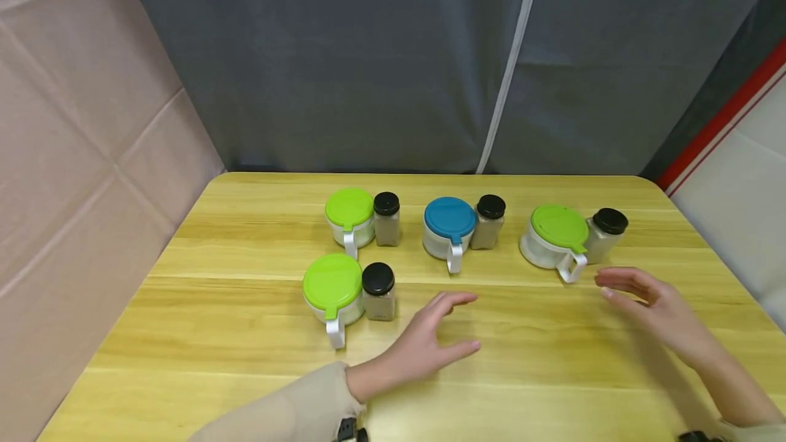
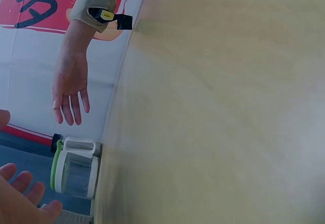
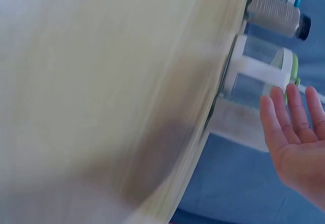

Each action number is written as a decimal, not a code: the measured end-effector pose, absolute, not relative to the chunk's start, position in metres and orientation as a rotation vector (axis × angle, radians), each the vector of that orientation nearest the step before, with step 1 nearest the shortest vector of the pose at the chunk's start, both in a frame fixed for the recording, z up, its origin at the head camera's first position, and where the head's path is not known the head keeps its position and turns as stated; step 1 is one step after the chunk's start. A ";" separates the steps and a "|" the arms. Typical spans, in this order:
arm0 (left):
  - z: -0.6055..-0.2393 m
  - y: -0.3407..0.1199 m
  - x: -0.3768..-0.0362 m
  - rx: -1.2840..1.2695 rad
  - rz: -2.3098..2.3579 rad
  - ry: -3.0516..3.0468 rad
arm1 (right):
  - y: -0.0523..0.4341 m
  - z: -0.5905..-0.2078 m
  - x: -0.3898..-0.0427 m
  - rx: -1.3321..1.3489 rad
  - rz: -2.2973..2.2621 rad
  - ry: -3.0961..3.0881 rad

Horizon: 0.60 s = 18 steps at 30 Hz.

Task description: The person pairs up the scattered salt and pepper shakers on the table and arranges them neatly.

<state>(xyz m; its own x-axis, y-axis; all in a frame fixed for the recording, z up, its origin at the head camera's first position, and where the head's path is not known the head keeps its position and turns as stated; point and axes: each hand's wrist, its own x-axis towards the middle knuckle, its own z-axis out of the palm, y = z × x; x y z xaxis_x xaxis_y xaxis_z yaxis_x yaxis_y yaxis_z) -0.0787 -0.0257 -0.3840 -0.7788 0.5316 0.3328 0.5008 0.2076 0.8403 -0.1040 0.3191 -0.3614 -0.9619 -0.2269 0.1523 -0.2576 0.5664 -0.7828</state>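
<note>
My left hand (image 1: 447, 330) hovers open over the yellow table (image 1: 552, 374), fingers spread, just right of the front green-lidded jar (image 1: 333, 290) and its black-capped spice bottle (image 1: 378, 291). My right hand (image 1: 617, 286) is open too, palm inward, close to the handle of the right green-lidded jar (image 1: 557, 236); a spice bottle (image 1: 605, 232) stands beside that jar. The right wrist view shows the right hand (image 3: 294, 132) near this jar (image 3: 264, 76). In the left wrist view, the left hand (image 2: 20, 201) shows at the bottom left and the right hand (image 2: 71, 89) beyond it. Neither hand holds anything.
A back-left green-lidded jar (image 1: 348, 217) with a spice bottle (image 1: 387, 218) and a blue-lidded jar (image 1: 449, 225) with a spice bottle (image 1: 489, 222) stand in the far row. A grey curtain (image 1: 368, 53) hangs behind the table. Bare tabletop lies in front of the hands.
</note>
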 end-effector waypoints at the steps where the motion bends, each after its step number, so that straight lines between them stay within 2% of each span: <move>1: -0.385 -0.024 -0.080 1.020 1.668 2.414 | 0.322 -0.362 -0.104 0.422 1.392 -2.749; 18: -0.392 0.011 -0.100 0.899 1.626 2.416 | 0.362 -0.367 -0.114 0.292 1.518 -2.675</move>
<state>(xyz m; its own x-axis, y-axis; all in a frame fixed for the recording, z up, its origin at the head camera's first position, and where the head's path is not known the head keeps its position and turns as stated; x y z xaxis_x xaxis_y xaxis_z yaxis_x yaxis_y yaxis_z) -0.1001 0.0113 -0.3918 -0.8221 0.5163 0.2402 0.4168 0.2583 0.8715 -0.1142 0.3623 -0.3666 -0.9807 -0.1379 0.1383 -0.1894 0.4996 -0.8453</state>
